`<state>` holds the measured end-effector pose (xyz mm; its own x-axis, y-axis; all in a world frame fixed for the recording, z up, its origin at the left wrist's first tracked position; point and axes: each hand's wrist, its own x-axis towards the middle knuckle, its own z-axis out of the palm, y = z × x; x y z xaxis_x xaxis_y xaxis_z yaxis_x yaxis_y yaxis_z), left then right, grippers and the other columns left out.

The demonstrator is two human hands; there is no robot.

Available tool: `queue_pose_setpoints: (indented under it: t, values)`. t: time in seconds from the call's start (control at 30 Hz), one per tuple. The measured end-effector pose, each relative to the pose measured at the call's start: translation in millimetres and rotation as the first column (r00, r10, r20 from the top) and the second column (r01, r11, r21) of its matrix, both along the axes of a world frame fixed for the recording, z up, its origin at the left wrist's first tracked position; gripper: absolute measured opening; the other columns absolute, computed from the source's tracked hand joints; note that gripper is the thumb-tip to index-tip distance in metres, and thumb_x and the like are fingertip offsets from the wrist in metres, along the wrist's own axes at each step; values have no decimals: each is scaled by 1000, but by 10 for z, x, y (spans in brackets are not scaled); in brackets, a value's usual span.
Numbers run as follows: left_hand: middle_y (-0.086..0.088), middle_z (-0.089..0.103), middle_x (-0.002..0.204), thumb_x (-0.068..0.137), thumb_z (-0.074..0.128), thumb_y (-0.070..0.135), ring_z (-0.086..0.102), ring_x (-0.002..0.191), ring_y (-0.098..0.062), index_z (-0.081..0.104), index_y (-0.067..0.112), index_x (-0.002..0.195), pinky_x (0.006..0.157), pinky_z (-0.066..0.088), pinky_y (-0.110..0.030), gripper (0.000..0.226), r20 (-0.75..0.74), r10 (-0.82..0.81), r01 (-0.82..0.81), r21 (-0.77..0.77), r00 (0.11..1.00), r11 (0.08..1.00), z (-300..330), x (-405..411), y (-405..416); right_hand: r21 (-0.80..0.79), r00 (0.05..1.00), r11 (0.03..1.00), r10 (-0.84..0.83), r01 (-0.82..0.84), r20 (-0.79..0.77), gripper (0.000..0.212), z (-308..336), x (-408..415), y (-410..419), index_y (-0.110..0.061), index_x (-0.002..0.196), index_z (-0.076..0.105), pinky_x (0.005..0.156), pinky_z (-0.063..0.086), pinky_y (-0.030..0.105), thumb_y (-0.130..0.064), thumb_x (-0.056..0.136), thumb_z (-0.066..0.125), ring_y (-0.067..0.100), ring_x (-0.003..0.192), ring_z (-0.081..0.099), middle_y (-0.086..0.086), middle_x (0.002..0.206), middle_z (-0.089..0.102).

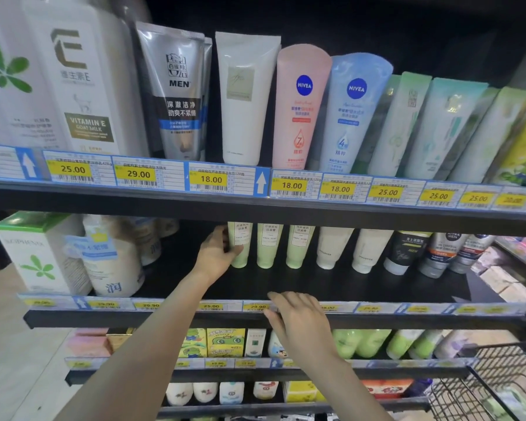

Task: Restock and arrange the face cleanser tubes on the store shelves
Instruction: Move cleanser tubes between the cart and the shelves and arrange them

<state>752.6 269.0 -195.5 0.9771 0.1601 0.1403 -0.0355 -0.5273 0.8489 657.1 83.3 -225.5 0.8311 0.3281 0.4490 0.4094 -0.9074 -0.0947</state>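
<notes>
Reaching deep, left hand [217,253] grips green tube [240,246]; right hand [298,322] rests loose on shelf edge [164,317].

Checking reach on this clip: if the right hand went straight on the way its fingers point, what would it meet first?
Probably nothing soon: the right hand points across bare shelf board; the pale green tubes stand further back.

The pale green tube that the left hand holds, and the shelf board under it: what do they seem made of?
The pale green tube looks like soft plastic with a matte finish, since it shows no sharp glare. The shelf board looks like black painted metal, smooth with a dull sheen, though coated wood is possible. The left hand grips the tube.
</notes>
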Motion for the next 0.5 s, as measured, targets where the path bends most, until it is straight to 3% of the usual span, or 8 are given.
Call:
queue_pose_setpoints:
  t: [0.2,0.3,0.37,0.43,0.5]
  values:
    - [-11,57,117,91,56,24,58,104,-26,45,9,120,80,49,-36,34,39,64,-73,368,997,927,54,-368,24,-29,990,990,-136,135,-44,34,212,-26,-86,-23,94,73,64,55,30,-40,80,48,14,71,66,-8,80,68]
    - [-6,57,117,93,50,28,58,104,-21,47,13,120,80,50,-35,31,94,-33,-30,598,995,801,140,-613,-39,-31,980,980,-196,195,-33,27,348,-99,-150,-18,91,73,57,53,32,-32,67,76,19,68,65,-3,78,67]
    - [-3,56,118,94,46,30,57,105,-20,48,15,123,81,46,-32,32,114,-102,-10,712,988,702,226,-773,-123,-33,973,974,-226,224,-52,32,432,-170,-224,-16,92,73,57,53,32,-28,63,82,22,68,65,1,77,67]
    - [-1,54,121,95,43,31,55,108,-19,45,18,128,84,43,-31,36,107,-188,36,775,976,631,318,-931,-229,-32,962,965,-261,259,-76,33,559,-290,-298,-14,103,70,67,52,35,-28,73,75,27,80,65,5,88,67]
    - [0,52,125,96,41,32,52,112,-19,40,20,134,87,41,-31,39,77,-285,101,822,955,560,403,-1057,-346,-58,948,955,-295,290,-117,37,673,-397,-400,-17,123,58,84,46,36,-31,89,57,27,103,58,5,111,62]
